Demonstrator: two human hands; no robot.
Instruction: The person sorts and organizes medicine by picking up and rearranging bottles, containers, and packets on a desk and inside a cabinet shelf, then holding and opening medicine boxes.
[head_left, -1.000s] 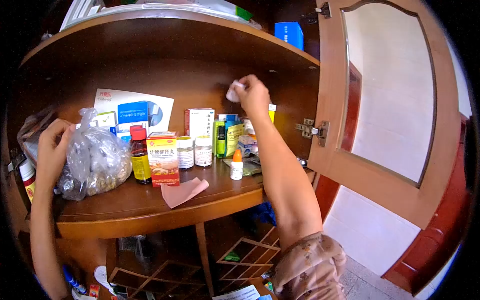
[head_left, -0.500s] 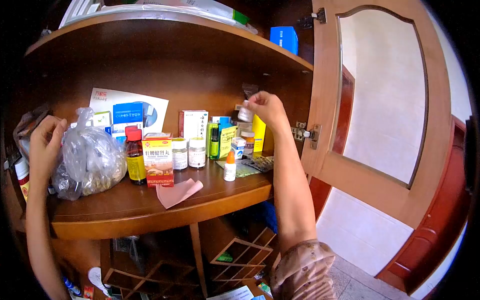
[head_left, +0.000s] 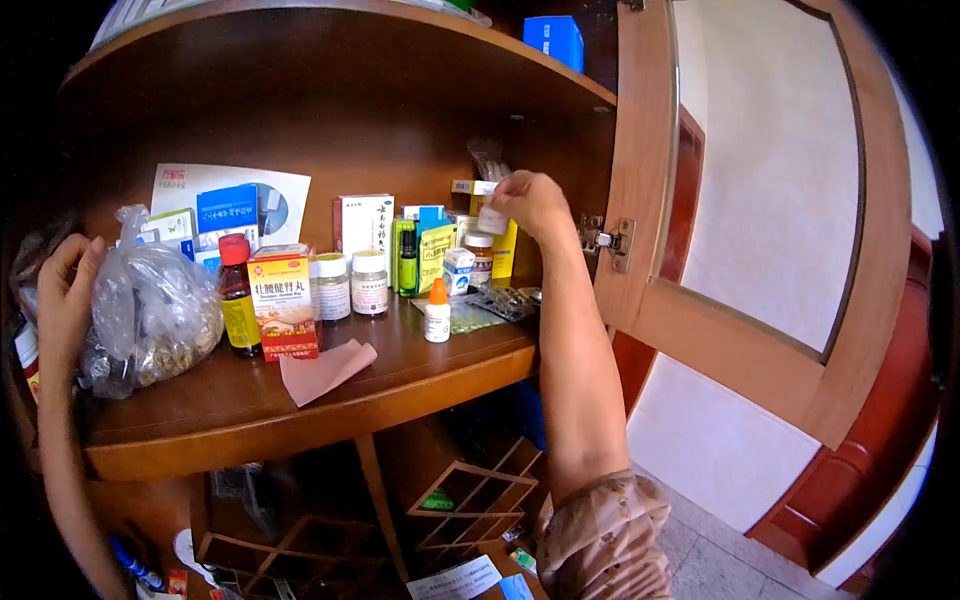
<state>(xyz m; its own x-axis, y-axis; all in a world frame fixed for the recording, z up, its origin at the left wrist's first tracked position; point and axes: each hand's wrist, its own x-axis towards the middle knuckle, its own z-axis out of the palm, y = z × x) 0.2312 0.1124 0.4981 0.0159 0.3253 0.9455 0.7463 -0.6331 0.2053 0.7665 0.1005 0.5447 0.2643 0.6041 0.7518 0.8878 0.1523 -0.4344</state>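
Observation:
My right hand (head_left: 535, 203) pinches a small white bottle (head_left: 491, 221) above the back right of the shelf. Just below it stands a brown medicine bottle (head_left: 479, 257) with a white cap, close to a tall yellow box (head_left: 506, 250). My left hand (head_left: 70, 285) is raised at the left, its fingers loosely bent and apart, with nothing visible in them. Beside that hand sits a knotted clear plastic bag (head_left: 150, 310) with lumpy brownish contents. A red-capped bottle (head_left: 238, 300) and a red-and-yellow medicine box (head_left: 284, 302) stand to the bag's right.
Two white-lidded jars (head_left: 370, 284) stand mid-shelf. An orange-capped dropper bottle (head_left: 437, 315) and a pink cloth-like piece (head_left: 325, 372) are near the front edge. Blister packs (head_left: 505, 301) lie at the right. An open cabinet door (head_left: 640, 240) borders that side; an upper shelf (head_left: 340, 12) overhangs.
The view has tilted down and shifted slightly right. My right hand has lowered the small white bottle a little toward the things at the back right. My left hand stays by the bag.

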